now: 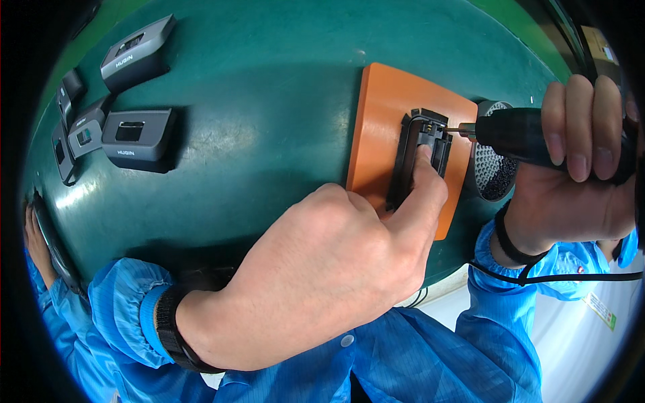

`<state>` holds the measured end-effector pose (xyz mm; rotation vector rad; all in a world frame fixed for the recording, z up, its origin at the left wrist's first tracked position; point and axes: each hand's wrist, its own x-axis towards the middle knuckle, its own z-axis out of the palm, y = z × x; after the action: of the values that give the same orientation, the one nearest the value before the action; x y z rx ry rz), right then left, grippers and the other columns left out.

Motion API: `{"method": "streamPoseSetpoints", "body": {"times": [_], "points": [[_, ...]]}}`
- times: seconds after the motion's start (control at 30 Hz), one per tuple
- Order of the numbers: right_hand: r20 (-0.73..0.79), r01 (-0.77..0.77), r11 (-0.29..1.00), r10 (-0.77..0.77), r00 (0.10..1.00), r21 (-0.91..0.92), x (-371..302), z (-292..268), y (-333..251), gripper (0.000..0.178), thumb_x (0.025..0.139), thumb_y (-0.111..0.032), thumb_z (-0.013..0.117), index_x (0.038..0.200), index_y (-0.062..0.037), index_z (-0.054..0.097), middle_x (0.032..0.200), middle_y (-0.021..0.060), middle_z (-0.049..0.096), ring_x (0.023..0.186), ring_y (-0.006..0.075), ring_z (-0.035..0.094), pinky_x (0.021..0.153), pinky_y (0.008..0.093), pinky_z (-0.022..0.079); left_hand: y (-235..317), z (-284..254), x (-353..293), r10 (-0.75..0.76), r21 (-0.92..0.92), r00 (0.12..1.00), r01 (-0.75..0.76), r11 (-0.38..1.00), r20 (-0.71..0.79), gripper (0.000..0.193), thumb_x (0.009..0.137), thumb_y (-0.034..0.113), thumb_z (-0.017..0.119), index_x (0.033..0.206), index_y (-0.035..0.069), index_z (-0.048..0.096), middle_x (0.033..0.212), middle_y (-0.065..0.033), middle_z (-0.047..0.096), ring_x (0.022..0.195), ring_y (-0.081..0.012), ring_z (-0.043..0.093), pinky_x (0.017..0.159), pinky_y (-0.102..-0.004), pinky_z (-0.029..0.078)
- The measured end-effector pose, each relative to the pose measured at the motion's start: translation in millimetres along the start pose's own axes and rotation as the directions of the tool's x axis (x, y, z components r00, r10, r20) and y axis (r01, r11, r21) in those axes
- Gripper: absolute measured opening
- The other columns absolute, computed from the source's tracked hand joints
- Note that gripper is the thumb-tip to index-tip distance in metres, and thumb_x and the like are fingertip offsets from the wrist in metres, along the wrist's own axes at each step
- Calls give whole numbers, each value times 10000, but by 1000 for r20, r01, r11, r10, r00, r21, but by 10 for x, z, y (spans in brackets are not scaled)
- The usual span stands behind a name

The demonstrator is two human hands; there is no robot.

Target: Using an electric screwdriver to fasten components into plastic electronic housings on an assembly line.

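Note:
An orange block fixture [379,121] lies on the green table, with a black plastic housing [403,168] seated in it. My left hand [336,248] reaches over its near side; the index fingertip presses a small grey part inside the housing, and the other fingers are curled and partly hidden. In my right hand [578,134] is a black electric screwdriver [510,131], gripped with the fingers wrapped over its body. Its thin bit points left and meets the housing's right side near my fingertip. Whether a screw sits at the tip is too small to tell.
Just right of the fixture stands a round grey dish [494,151] with dimples and many small dark screws. Several grey housings with windows [138,138] lie at the far left. At the left edge another person's hand [37,242] is beside a dark handheld tool [54,242].

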<state>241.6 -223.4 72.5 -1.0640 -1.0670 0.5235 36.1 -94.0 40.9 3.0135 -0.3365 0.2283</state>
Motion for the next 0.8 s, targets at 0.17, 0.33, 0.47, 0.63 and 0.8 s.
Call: {"method": "streamPoseSetpoints", "body": {"times": [0.17, 0.33, 0.47, 0.63, 0.8], "points": [[3, -7, 1000, 7, 1000, 4, -30, 40, 32, 318, 1062, -273, 409, 1048, -32, 616, 669, -28, 449, 546, 102, 428, 536, 307, 376, -5, 31, 1, 3, 27, 1000, -3, 1000, -1, 78, 805, 102, 686, 867, 82, 730, 1274, -52, 735, 420, -57, 397, 458, -220, 334], [1, -12, 1000, 12, 1000, 10, -71, 75, 36, 319, 1062, -276, 409, 1048, -33, 615, 669, -28, 448, 545, 103, 427, 536, 309, 376, 11, 48, -2, -29, -2, 999, 29, 1000, -44, 167, 771, 108, 679, 921, 95, 752, 1285, -40, 727, 439, -64, 410, 463, -215, 349], [-17, -14, 1000, 15, 1000, 17, -97, 75, 45, 320, 1062, -278, 408, 1048, -34, 615, 669, -27, 447, 545, 104, 427, 536, 310, 376, 34, 44, 4, -30, 10, 999, 31, 999, -20, 190, 765, 105, 674, 940, 96, 748, 1290, -44, 722, 445, -71, 418, 465, -217, 361], [-133, -7, 1000, 10, 991, 24, -130, -49, -133, 322, 1061, -281, 408, 1047, -36, 615, 669, -27, 446, 544, 105, 426, 537, 312, 376, 2, -14, 26, 4, -5, 999, -4, 1000, 32, 214, 788, 136, 697, 991, 74, 726, 1357, -69, 694, 465, -82, 462, 477, -227, 387], [-72, 35, 997, -29, 997, 75, -84, -648, -480, 323, 1061, -284, 407, 1047, -37, 615, 669, -26, 445, 543, 106, 426, 537, 314, 375, -59, -166, 39, 61, -32, 986, -57, 998, 155, 432, 788, 281, 798, 1135, 38, 717, 1467, -113, 626, 512, -95, 544, 516, -238, 449]]}}
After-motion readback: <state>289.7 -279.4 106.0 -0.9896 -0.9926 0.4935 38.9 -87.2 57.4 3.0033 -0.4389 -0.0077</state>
